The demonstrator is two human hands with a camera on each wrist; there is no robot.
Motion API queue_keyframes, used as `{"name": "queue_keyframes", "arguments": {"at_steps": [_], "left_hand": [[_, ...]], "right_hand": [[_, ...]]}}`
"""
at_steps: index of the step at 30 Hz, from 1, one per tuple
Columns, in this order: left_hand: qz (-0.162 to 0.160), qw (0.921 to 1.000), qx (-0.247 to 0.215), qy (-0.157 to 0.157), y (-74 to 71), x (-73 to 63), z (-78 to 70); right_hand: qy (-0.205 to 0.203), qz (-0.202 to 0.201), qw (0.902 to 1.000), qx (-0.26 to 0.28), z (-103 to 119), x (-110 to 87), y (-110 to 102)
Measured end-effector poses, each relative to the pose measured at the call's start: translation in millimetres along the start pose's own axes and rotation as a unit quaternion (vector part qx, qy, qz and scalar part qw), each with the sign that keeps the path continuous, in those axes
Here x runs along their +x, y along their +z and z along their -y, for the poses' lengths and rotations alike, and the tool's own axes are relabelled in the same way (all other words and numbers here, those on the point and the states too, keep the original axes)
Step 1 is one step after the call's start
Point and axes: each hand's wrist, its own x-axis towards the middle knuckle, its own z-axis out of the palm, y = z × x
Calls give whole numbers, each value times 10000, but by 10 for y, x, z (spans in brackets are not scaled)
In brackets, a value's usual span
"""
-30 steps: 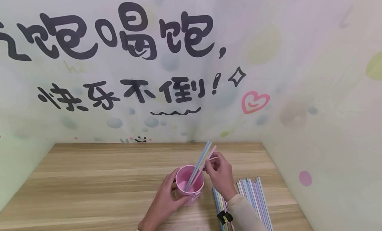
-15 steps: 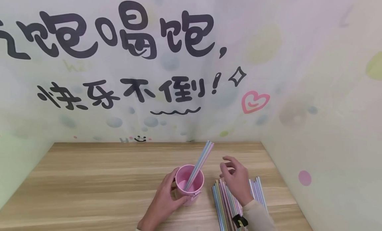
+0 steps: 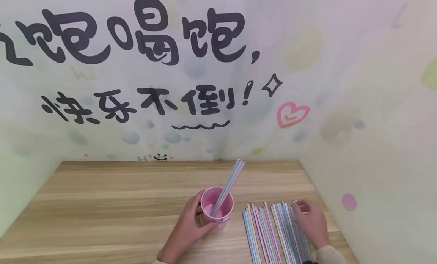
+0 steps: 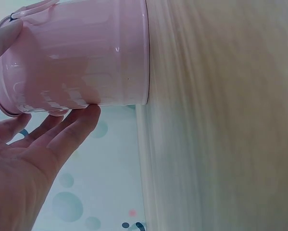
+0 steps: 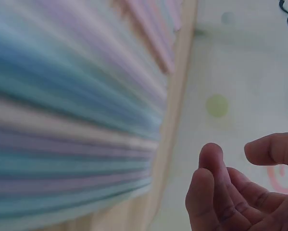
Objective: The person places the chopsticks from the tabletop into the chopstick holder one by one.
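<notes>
My left hand (image 3: 187, 224) holds a small pink bucket (image 3: 209, 200), thumb on the near side and fingers round the far left. The left wrist view shows fingertips against the bucket's wall (image 4: 81, 53). Several thin pastel sticks (image 3: 229, 186), straw-like, lean to the right inside it. My right hand (image 3: 312, 220) is over the right edge of the right-hand group of loose pastel sticks (image 3: 286, 230). In the right wrist view, thumb and fingers of the right hand (image 5: 240, 192) are apart with nothing between them, beside the stick ends.
Another group of pastel sticks (image 3: 261, 230) lies between the bucket and the right-hand group. Everything stands on a wood-grain table (image 3: 102, 211). A printed wall (image 3: 191, 146) rises behind it, and a side wall (image 3: 382, 173) closes the right.
The right hand let go of a pink stick, which now leans with the others in the bucket, then moved right to the loose sticks. The left hand and bucket have stayed in place.
</notes>
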Motion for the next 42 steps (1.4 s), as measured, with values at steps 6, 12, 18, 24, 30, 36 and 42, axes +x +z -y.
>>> {"name": "queue_keyframes", "arguments": {"at_steps": [6,12,18,24,30,36,42], "left_hand": [[-3,10000,-52,52,-6,5,-11],[15,10000,-38,31,-12,6,-17],[-18,10000,5,24,-11,3,-21],[16,10000,-38,13,-11,1,-19],[16,10000,-73,9,-13,2,-15],[19,9999,-105,-6,-22,-5,-27],[72,10000,-27,-12,-29,-6,-31]], "right_hand": [[128,237,9972,-703,-293,3,-145],[108,672,9903,-1207,-432,-2,-164],[-70,640,9873,-1454,-487,-21,-123],[-123,635,9825,-1744,-498,-16,-147],[-73,848,9783,-1890,-495,-7,-181],[25,1050,9790,-1746,-500,-3,-201],[31,1014,9836,-1491,-415,18,-316]]}}
